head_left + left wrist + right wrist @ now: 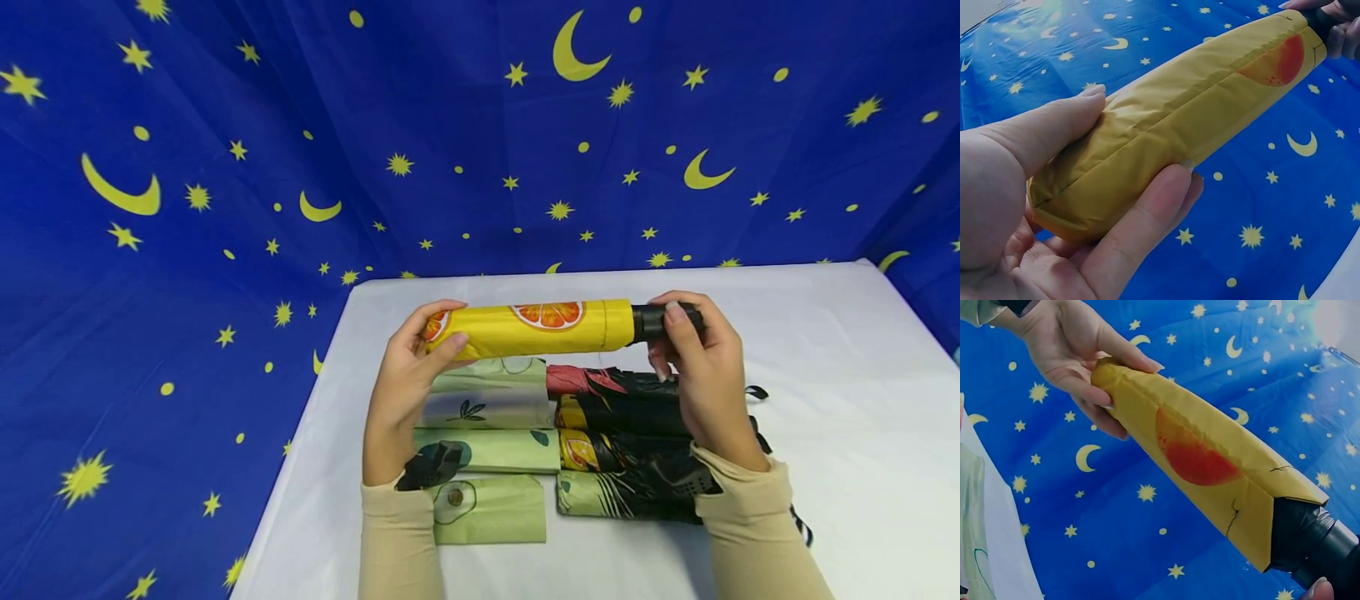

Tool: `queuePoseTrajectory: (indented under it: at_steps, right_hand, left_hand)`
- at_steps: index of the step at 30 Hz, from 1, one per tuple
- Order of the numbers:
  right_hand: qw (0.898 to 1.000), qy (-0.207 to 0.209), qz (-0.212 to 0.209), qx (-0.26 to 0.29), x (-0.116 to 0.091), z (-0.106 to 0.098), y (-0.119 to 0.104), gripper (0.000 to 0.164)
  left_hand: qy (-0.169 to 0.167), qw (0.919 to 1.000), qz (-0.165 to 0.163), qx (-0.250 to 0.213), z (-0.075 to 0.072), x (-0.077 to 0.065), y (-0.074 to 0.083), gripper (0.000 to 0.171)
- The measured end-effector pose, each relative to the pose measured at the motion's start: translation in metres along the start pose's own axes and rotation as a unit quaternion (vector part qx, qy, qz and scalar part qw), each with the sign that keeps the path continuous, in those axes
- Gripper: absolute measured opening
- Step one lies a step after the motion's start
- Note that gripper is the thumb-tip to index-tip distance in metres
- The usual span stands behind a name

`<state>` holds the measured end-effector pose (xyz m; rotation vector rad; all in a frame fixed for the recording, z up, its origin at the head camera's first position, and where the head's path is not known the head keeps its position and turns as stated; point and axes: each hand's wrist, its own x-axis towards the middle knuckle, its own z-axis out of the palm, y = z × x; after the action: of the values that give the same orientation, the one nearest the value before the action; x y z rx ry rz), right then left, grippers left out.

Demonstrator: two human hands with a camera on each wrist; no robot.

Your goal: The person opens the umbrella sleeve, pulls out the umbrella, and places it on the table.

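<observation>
A folded umbrella (495, 333) in a yellow sleeve printed with orange slices is held level above the white table. My left hand (401, 387) grips the sleeve's closed end, thumb on the near side. At the other end, my right hand (711, 367) holds the black handle (647, 323). In the left wrist view the sleeve (1166, 119) runs from the left palm up to the right fingers. From the right wrist, the black folded canopy (1300, 534) shows at the sleeve's open mouth, and most of the right hand is out of frame.
Beneath the hands lie flat green sleeves (491, 508) with avocado and leaf prints, stacked in a column. Right of them, several folded black umbrellas (622, 496) with coloured prints lie in a column, straps outward. A blue star-patterned cloth (465, 125) hangs behind and at the sides.
</observation>
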<state>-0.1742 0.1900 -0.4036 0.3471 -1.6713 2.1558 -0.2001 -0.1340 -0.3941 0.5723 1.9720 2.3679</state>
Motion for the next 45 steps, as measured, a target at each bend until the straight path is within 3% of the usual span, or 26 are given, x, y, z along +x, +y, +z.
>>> queuePoseTrajectory:
  at_steps: [13,16,26,38,45]
  right_hand:
    - [0.998,0.022,0.014,0.056,0.001,-0.002,-0.002,0.025]
    - [0.998,0.031,0.018,0.046,0.001,-0.003,-0.002,0.028]
    - [0.996,0.021,0.01,0.091,0.003,-0.007,-0.002,0.022]
    - [0.995,0.04,0.014,0.091,0.003,-0.009,-0.004,0.023]
    - [0.997,0.052,0.012,0.061,0.002,-0.011,-0.003,0.03]
  left_hand:
    - [0.014,0.9999,0.005,-0.002,-0.002,-0.002,0.001,0.039]
    - [0.009,0.9999,0.006,-0.006,-0.002,-0.001,0.001,0.04]
    - [0.011,0.9999,0.006,-0.009,-0.002,-0.001,0.001,0.039]
    - [-0.001,0.9998,0.01,-0.018,-0.004,-0.001,0.001,0.043]
    - [-0.003,0.9997,0.013,-0.02,-0.004,-0.001,0.0,0.051]
